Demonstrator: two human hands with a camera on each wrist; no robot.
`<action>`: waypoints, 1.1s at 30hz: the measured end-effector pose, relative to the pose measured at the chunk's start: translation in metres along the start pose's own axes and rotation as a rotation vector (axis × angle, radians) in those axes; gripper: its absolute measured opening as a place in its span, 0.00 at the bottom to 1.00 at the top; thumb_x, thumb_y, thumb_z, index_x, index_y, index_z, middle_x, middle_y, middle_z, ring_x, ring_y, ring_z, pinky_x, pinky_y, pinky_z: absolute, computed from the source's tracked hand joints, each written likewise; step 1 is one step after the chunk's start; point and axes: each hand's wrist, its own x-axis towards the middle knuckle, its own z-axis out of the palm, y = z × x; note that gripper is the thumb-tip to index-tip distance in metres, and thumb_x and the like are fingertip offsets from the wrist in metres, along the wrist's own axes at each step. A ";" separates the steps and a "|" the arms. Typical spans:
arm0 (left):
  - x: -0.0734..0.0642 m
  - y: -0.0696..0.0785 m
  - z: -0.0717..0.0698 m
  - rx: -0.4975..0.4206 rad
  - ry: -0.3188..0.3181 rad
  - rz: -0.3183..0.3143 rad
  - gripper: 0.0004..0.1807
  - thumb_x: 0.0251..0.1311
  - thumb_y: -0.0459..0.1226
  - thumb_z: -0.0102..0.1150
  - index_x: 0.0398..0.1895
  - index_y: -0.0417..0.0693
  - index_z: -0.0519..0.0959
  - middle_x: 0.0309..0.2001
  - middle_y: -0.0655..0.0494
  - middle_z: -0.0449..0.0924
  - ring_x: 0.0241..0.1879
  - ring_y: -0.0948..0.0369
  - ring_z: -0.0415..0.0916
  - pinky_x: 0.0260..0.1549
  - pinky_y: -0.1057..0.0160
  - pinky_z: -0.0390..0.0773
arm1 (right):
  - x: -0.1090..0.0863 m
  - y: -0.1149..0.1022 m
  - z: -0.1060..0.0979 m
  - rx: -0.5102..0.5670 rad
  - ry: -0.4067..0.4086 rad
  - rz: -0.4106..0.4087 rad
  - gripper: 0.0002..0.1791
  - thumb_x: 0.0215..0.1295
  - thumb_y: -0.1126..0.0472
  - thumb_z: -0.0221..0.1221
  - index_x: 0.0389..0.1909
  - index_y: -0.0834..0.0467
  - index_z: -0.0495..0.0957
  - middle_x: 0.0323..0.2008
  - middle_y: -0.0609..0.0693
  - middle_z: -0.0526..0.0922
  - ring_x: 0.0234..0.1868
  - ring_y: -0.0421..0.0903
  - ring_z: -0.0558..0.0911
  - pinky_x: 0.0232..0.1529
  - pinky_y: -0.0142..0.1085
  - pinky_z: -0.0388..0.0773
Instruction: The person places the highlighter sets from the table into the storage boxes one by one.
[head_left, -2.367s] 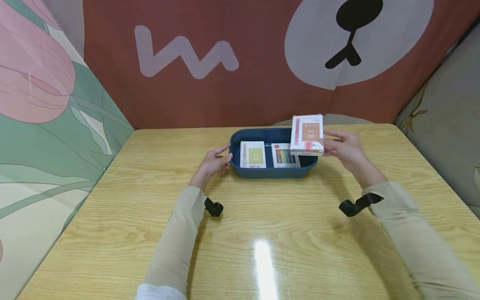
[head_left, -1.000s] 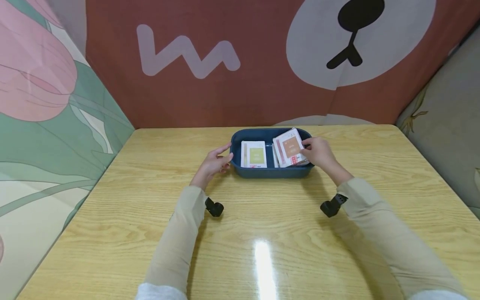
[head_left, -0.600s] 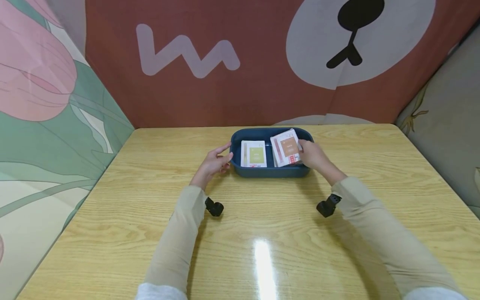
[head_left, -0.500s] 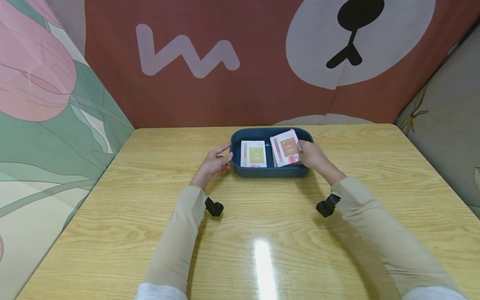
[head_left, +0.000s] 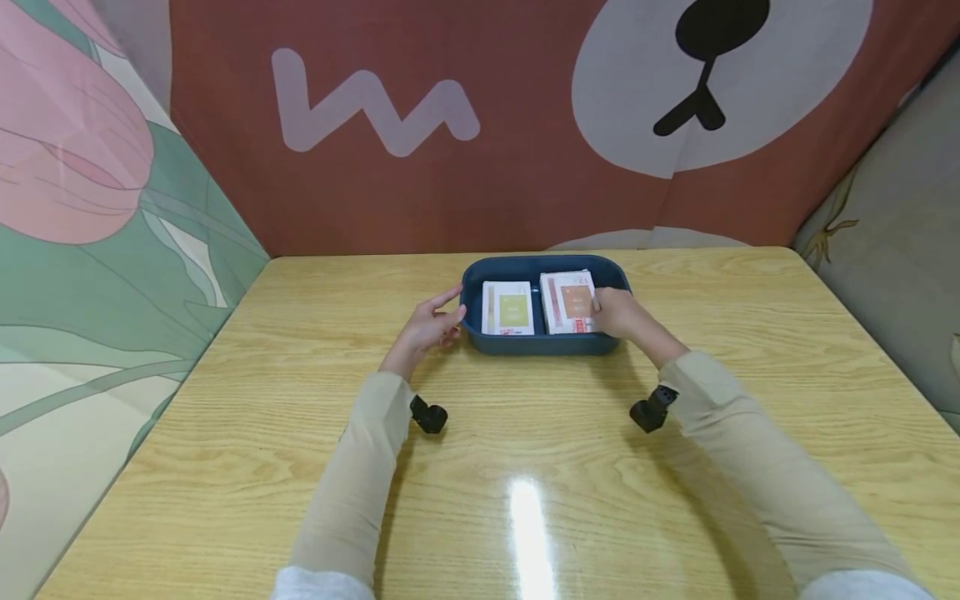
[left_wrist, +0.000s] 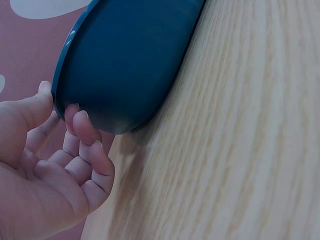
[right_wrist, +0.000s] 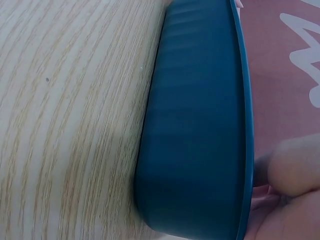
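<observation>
A dark blue plastic basin with a divider across its middle sits on the table. At its left end my left hand grips the rim. In the left wrist view the thumb and fingertips of the left hand meet at that rim. A white box with an orange panel lies face up in the right compartment. My right hand reaches over the basin's right end and holds the box by its right edge, its fingertips hidden. In the left compartment lies a white box with a yellow-green panel.
The wooden table extends in front of the basin and to both sides. Behind it stands a red-brown cloth backdrop. Patterned cloth hangs at the left and right sides.
The right hand has brought the orange-panelled box from above the basin's right end into the right compartment, over the crayon-pictured box. From tilted, it has turned straight and lower. The left hand stays.
</observation>
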 end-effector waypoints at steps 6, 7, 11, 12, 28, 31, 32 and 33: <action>-0.001 0.000 0.001 0.000 0.005 0.000 0.25 0.62 0.37 0.51 0.63 0.62 0.64 0.23 0.51 0.68 0.20 0.59 0.68 0.22 0.65 0.67 | 0.000 0.002 0.002 0.029 -0.013 -0.001 0.16 0.55 0.74 0.46 0.12 0.59 0.57 0.14 0.49 0.56 0.18 0.44 0.57 0.23 0.34 0.58; -0.001 0.000 0.001 -0.003 0.007 0.002 0.25 0.62 0.37 0.51 0.63 0.62 0.64 0.23 0.51 0.68 0.20 0.59 0.68 0.23 0.64 0.68 | 0.000 0.002 0.002 0.032 -0.012 0.000 0.17 0.56 0.73 0.46 0.12 0.58 0.57 0.13 0.48 0.56 0.17 0.43 0.57 0.23 0.34 0.58; -0.001 0.000 0.000 -0.011 0.005 0.011 0.25 0.62 0.36 0.50 0.63 0.61 0.64 0.22 0.51 0.68 0.20 0.59 0.68 0.23 0.64 0.68 | -0.001 0.002 0.005 0.060 0.009 0.011 0.18 0.61 0.69 0.46 0.12 0.59 0.58 0.12 0.48 0.58 0.15 0.43 0.58 0.22 0.35 0.60; -0.001 0.000 0.000 -0.013 0.005 0.011 0.25 0.62 0.36 0.50 0.63 0.61 0.64 0.22 0.51 0.68 0.20 0.59 0.67 0.23 0.64 0.68 | -0.001 0.003 0.005 0.069 0.017 0.010 0.16 0.61 0.69 0.46 0.13 0.61 0.60 0.12 0.50 0.59 0.16 0.43 0.59 0.23 0.36 0.61; -0.008 -0.001 0.006 0.260 0.180 0.217 0.20 0.58 0.38 0.56 0.53 0.41 0.72 0.27 0.47 0.72 0.24 0.56 0.70 0.23 0.63 0.70 | -0.018 0.015 0.016 0.191 0.399 -0.145 0.18 0.62 0.69 0.49 0.52 0.75 0.68 0.49 0.71 0.70 0.49 0.62 0.70 0.49 0.52 0.65; -0.015 0.002 0.010 0.416 0.241 0.280 0.18 0.58 0.40 0.56 0.49 0.39 0.73 0.29 0.49 0.73 0.27 0.58 0.70 0.23 0.65 0.70 | -0.023 0.016 0.016 0.134 0.437 -0.178 0.17 0.61 0.70 0.50 0.50 0.74 0.70 0.47 0.70 0.71 0.51 0.62 0.69 0.50 0.52 0.65; -0.018 0.003 0.012 0.466 0.262 0.299 0.17 0.59 0.40 0.55 0.48 0.39 0.74 0.30 0.48 0.74 0.28 0.58 0.70 0.24 0.64 0.70 | -0.025 0.016 0.016 0.107 0.450 -0.193 0.17 0.61 0.70 0.51 0.49 0.74 0.71 0.46 0.70 0.72 0.50 0.62 0.69 0.49 0.52 0.65; -0.020 0.005 0.015 0.518 0.285 0.319 0.17 0.59 0.40 0.55 0.48 0.40 0.74 0.31 0.48 0.74 0.29 0.57 0.71 0.26 0.63 0.71 | -0.026 0.016 0.017 0.076 0.463 -0.210 0.16 0.60 0.70 0.52 0.49 0.74 0.71 0.45 0.69 0.72 0.49 0.62 0.70 0.49 0.52 0.66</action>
